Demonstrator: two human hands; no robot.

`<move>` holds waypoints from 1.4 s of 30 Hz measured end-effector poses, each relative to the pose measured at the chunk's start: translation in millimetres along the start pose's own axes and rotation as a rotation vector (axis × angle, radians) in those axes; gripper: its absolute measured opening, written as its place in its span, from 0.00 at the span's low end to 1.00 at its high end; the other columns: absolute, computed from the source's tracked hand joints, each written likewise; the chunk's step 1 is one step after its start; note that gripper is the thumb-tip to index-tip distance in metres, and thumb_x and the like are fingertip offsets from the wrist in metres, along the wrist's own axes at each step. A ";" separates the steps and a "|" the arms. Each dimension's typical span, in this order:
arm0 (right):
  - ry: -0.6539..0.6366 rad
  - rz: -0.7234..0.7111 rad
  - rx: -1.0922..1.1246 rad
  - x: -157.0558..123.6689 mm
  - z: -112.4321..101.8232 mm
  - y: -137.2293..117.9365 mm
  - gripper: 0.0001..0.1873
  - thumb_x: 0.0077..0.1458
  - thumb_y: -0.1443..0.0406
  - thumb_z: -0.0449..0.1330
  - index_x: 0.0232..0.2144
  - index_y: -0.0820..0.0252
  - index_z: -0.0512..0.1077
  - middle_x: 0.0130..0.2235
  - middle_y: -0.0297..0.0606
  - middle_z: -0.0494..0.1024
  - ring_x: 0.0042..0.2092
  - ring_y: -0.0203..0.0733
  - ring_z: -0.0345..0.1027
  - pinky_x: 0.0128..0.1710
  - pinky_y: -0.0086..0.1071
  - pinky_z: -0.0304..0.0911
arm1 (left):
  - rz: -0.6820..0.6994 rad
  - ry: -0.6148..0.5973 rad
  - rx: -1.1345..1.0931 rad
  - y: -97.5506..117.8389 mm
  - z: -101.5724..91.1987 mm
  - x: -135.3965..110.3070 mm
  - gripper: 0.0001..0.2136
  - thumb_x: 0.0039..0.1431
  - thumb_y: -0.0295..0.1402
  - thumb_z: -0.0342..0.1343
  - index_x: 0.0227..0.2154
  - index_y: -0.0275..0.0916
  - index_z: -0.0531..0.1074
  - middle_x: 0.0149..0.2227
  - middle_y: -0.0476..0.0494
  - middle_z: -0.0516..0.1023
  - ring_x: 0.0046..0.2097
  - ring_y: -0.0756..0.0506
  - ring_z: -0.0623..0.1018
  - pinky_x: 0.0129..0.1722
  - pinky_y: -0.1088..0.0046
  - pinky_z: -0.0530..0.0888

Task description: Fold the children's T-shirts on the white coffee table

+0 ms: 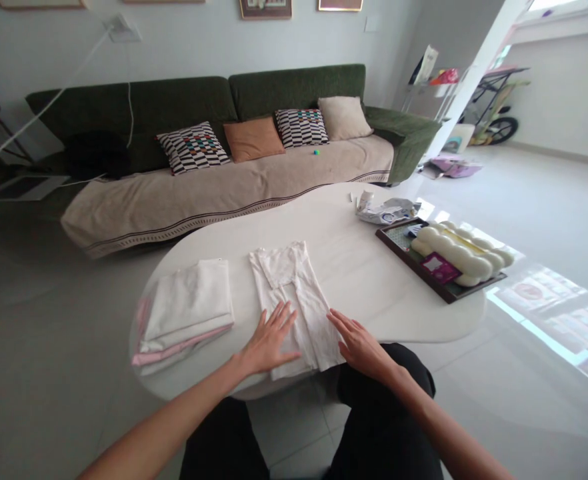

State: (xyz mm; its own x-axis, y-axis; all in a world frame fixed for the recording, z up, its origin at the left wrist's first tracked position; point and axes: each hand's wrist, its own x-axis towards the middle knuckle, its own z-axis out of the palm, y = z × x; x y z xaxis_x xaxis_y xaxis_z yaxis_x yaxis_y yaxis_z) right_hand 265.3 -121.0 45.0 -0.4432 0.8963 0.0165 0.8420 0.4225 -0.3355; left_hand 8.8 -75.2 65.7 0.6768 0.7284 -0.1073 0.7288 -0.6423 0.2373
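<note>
A white shirt (319,327) lies on the white table with its sides folded inward and its neck end pointing away from me. My left hand (271,340) rests flat on its left part, fingers spread. At the shirt's right edge is my right hand (361,343), fingers stretched out and held fairly close together, touching the cloth or just above it; I cannot tell which. Left of the shirt sits a stack of folded clothes (189,300), white on top with a pink layer lower down.
On the table's (364,267) right end stands a dark tray (414,263) with a cream puffy tissue-box cover (459,253) and a purple packet (440,267). A crumpled plastic pack (389,211) lies behind it. A green sofa (294,87) with several cushions stands beyond.
</note>
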 end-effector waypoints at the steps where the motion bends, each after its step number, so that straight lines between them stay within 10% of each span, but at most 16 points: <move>1: -0.022 -0.050 -0.037 -9.4 1.8 3.9 0.40 0.44 0.74 0.46 0.61 0.59 0.42 0.62 0.41 0.45 0.62 0.42 0.39 0.56 0.44 0.48 | 0.025 -0.039 0.013 6.4 9.5 -23.2 0.43 0.47 0.52 0.52 0.61 0.43 0.37 0.63 0.39 0.36 0.63 0.37 0.39 0.57 0.49 0.45; 7: 0.073 -0.125 -0.278 -21.3 32.2 4.8 0.37 0.44 0.79 0.45 0.58 0.56 0.52 0.61 0.40 0.50 0.61 0.49 0.39 0.54 0.49 0.48 | -0.124 0.006 0.133 18.1 53.1 -73.9 0.35 0.50 0.21 0.47 0.59 0.52 0.43 0.63 0.49 0.42 0.63 0.43 0.44 0.58 0.54 0.49; 13: 0.124 -0.173 -0.235 -21.6 28.4 -9.8 0.30 0.48 0.78 0.46 0.54 0.60 0.61 0.55 0.45 0.62 0.56 0.48 0.50 0.54 0.47 0.49 | -0.139 -0.012 0.038 23.2 48.9 -74.1 0.34 0.50 0.20 0.45 0.59 0.52 0.47 0.62 0.50 0.45 0.62 0.43 0.46 0.57 0.53 0.52; 19: -0.090 -0.186 0.016 -46.6 -25.1 -32.5 0.24 0.48 0.75 0.48 0.45 0.50 0.69 0.46 0.37 0.72 0.52 0.44 0.58 0.54 0.45 0.49 | -0.050 -0.228 -0.304 34.0 3.6 -107.0 0.30 0.52 0.24 0.46 0.56 0.57 0.52 0.61 0.52 0.51 0.61 0.44 0.51 0.57 0.52 0.49; 23: -0.228 -0.051 0.429 -5.2 -70.0 -20.8 0.12 0.51 0.64 0.51 0.35 0.55 0.73 0.35 0.36 0.75 0.39 0.40 0.67 0.41 0.32 0.61 | -0.022 -0.313 -0.724 11.9 -55.8 -91.9 0.20 0.55 0.31 0.47 0.51 0.56 0.62 0.52 0.54 0.68 0.53 0.46 0.68 0.55 0.62 0.57; 27: -0.136 0.096 0.643 90.7 -76.8 4.1 0.14 0.52 0.59 0.50 0.30 0.62 0.71 0.27 0.34 0.73 0.30 0.36 0.65 0.30 0.27 0.61 | -0.214 -0.102 -1.148 -41.8 -78.6 -22.8 0.17 0.48 0.40 0.56 0.41 0.40 0.73 0.37 0.44 0.77 0.39 0.45 0.75 0.40 0.71 0.70; 31: 0.038 0.357 0.582 165.8 -36.3 19.4 0.11 0.51 0.64 0.50 0.32 0.64 0.70 0.27 0.35 0.73 0.29 0.36 0.65 0.27 0.26 0.59 | -0.594 0.407 -1.251 -88.1 -37.1 49.2 0.12 0.47 0.38 0.56 0.33 0.35 0.73 0.26 0.45 0.76 0.31 0.48 0.75 0.30 0.75 0.70; 36: 0.164 0.468 0.418 179.5 8.1 24.7 0.11 0.50 0.66 0.49 0.33 0.64 0.69 0.31 0.41 0.74 0.35 0.41 0.66 0.33 0.29 0.58 | -0.666 0.625 -1.135 -103.5 16.8 69.8 0.07 0.48 0.32 0.52 0.28 0.34 0.70 0.22 0.50 0.71 0.28 0.51 0.71 0.27 0.79 0.65; 42: 0.254 0.445 0.325 182.1 -3.2 28.1 0.14 0.55 0.63 0.45 0.38 0.61 0.67 0.34 0.40 0.74 0.36 0.40 0.66 0.34 0.27 0.56 | -0.570 0.726 -0.927 -108.7 1.7 71.6 0.08 0.52 0.36 0.50 0.30 0.37 0.68 0.23 0.53 0.69 0.26 0.53 0.69 0.25 0.82 0.63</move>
State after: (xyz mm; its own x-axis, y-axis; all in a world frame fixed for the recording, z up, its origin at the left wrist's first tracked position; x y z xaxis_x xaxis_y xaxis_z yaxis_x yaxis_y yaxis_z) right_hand 209.2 54.6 41.6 0.0506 0.9985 0.0196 0.7747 -0.0268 -0.6317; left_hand -21.8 46.3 30.6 -0.1237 0.9905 0.0598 0.3538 -0.0123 0.9352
